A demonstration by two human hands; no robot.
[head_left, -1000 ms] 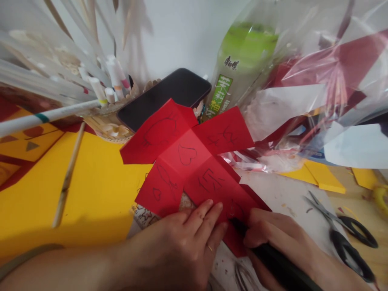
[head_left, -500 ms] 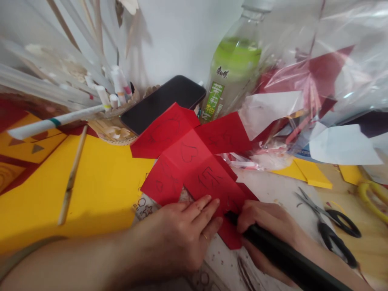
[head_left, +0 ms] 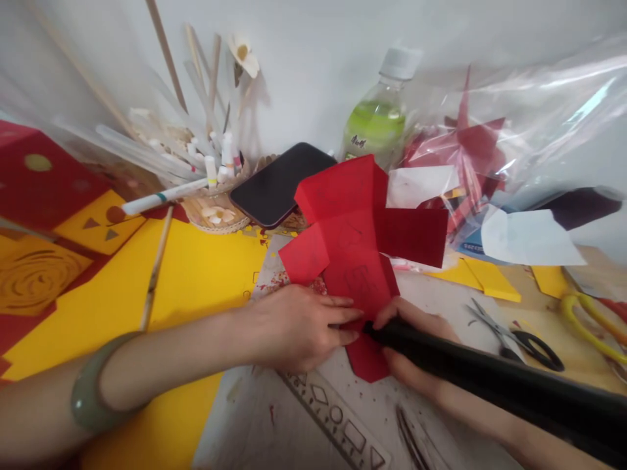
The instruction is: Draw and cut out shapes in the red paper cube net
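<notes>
Turned more upright in view since half a second ago, a red paper cut-out (head_left: 349, 248) lies between a person's left hand (head_left: 304, 329) and right hand (head_left: 422, 320). Nearest, a stencil ruler (head_left: 337, 415) slants across the near side of the cut-out, while a green bangle (head_left: 82, 391) circles the left forearm, well to the cut-out's left. Reaching in from that side, the left hand lies flat on the near strip of red paper, fingers stretched out and slightly parted. Opposite, the right hand pinches a black pen-like tool (head_left: 441, 358) between thumb and fingers. Its tip points leftward at the strip, just beside the left fingertips; blur hides whether it touches. Work appears to hinge on that crossing: the cut-out's long axis runs away from the person, its far end leaning a little left, and the tool comes in nearly crosswise. From the right hand, the near strip lies just to the left; with its tool tip there, that hand looks the better placed, the left seemingly a brace. Right of the cut-out rest black-handled scissors (head_left: 498, 326); left of it spreads a yellow sheet (head_left: 210, 274). Beyond the cut-out, a dark phone (head_left: 284, 181) lies to its far left, and a bottle of green liquid (head_left: 376, 121) stands behind its far end.
</notes>
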